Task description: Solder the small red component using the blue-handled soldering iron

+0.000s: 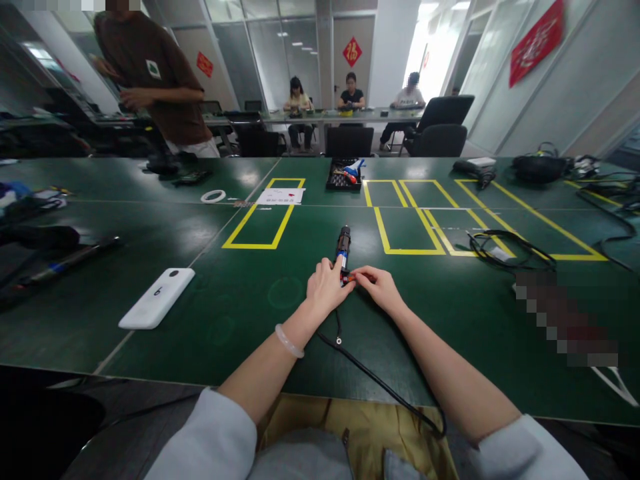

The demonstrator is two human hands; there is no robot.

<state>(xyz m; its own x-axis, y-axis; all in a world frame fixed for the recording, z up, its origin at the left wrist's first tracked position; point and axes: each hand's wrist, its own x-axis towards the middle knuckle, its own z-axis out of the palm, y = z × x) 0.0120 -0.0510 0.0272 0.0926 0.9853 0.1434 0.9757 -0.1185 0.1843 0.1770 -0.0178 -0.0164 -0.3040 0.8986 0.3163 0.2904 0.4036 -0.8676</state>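
My left hand (326,288) is closed around the lower part of a dark cylindrical device (343,239) with a silver and blue band, which lies on the green table pointing away from me. Fingertips of my right hand (381,288) pinch a small orange-red piece (351,278) at the device's near end, where both hands meet. I cannot tell exactly what this piece is. From beneath my hands runs a black cable (373,379), which drops over the table's front edge. A ring terminal (339,341) ends a short black lead between my forearms.
A white power bank-like case (157,298) lies to the left. Ahead stands a black tray (344,180) with blue and red-handled tools. Yellow tape outlines (415,252) mark the green table (240,287). Coiled black cable (510,248) lies right. A person in brown (160,73) stands at back left.
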